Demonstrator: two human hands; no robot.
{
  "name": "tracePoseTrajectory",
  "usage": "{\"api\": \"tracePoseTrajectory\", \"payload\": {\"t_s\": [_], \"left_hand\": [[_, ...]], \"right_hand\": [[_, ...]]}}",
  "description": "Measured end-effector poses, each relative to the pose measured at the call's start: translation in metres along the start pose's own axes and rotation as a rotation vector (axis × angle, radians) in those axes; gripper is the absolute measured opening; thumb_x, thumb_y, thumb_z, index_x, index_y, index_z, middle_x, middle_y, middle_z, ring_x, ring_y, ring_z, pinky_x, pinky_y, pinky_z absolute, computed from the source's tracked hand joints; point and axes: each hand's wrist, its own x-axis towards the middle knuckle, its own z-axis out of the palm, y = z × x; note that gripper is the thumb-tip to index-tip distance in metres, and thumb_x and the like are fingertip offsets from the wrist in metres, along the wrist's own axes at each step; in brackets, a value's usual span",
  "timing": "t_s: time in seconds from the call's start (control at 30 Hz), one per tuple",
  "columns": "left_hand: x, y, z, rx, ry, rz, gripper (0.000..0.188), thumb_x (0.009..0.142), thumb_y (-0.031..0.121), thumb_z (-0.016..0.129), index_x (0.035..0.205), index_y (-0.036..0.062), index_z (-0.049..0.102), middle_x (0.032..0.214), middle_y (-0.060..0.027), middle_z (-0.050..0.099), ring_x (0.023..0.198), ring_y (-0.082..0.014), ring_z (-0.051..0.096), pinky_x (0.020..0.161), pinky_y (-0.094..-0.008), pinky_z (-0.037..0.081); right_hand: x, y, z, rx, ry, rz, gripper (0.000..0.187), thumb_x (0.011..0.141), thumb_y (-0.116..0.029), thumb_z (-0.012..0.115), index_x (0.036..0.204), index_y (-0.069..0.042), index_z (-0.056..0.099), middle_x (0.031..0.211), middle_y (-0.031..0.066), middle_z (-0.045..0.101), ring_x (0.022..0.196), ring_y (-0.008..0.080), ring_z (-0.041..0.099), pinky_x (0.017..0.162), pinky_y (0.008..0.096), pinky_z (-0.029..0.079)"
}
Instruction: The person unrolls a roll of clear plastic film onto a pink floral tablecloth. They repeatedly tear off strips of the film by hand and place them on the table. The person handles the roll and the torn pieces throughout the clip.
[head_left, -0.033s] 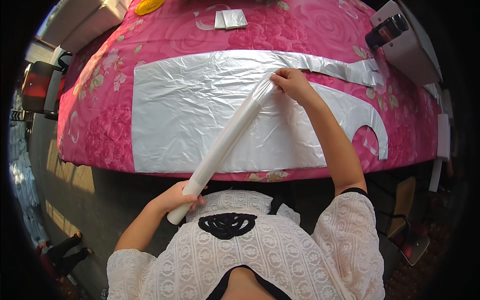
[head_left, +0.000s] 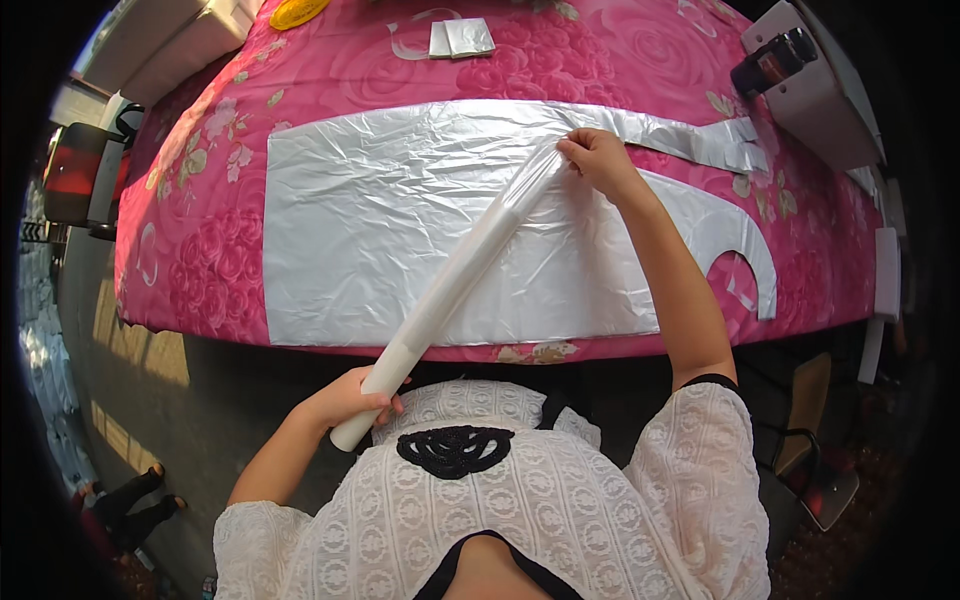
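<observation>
A long white roll [head_left: 420,330] slants up and to the right from near my body, over the table. My left hand [head_left: 350,397] is wrapped round it close to its lower end. Thin clear plastic film [head_left: 538,178] covers the upper part and runs past it, bunched to a narrow end. My right hand [head_left: 597,160] pinches that end between thumb and fingers. Under the roll, a silvery-white plastic apron [head_left: 340,220] lies flat and creased. Its curved neck cutout is at the right, and a long strap [head_left: 690,138] stretches along the far right side.
A pink floral cloth [head_left: 210,250] covers the table. Small folded silvery packets [head_left: 463,38] lie at the far side, near a yellow dish [head_left: 297,11]. At the far right a dark jar [head_left: 772,62] rests against a white box [head_left: 835,100]. Chairs [head_left: 815,460] stand beside the table.
My right hand has shifted slightly up and to the right with the film's end. The roll's lower end and my left hand have moved slightly down and left.
</observation>
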Motion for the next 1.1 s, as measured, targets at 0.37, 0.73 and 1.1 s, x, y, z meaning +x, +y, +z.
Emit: {"api": "tracePoseTrajectory", "payload": {"t_s": [0.37,0.73,1.1], "left_hand": [[-0.063,0.074,-0.033,0.789,-0.044,-0.148,0.045,0.066,0.012,0.075,0.107,0.0036,0.057,0.093,-0.0093,0.065,0.086,-0.0168,0.061,0.077,-0.0287,0.048],[0.077,0.144,0.021,1.729,0.251,1.25,0.049,0.071,0.025,0.069,0.109,-0.0002,0.054,0.105,-0.0155,0.057,0.101,-0.0333,0.054,0.085,-0.0396,0.045],[0.098,0.079,0.032,1.753,0.062,0.872,0.089,0.077,0.062,0.046,0.134,-0.005,0.031,0.141,-0.0217,0.029,0.133,-0.0332,0.024,0.109,-0.0435,0.017]], "right_hand": [[0.032,0.045,-0.084,-0.064,0.369,-0.047,0.027,0.086,-0.022,0.059,0.094,0.003,0.063,0.075,0.0048,0.063,0.064,0.0098,0.056,0.058,0.0239,0.045],[0.044,-0.026,0.023,-0.2,0.034,-0.161,0.028,0.086,-0.022,0.057,0.1,0.002,0.063,0.086,0.0127,0.065,0.076,0.0201,0.06,0.071,0.0317,0.046],[0.033,-0.036,0.031,-0.458,0.517,-0.308,0.035,0.082,-0.03,0.061,0.101,-0.001,0.06,0.098,0.0163,0.06,0.082,0.0264,0.06,0.076,0.0353,0.047]]}}
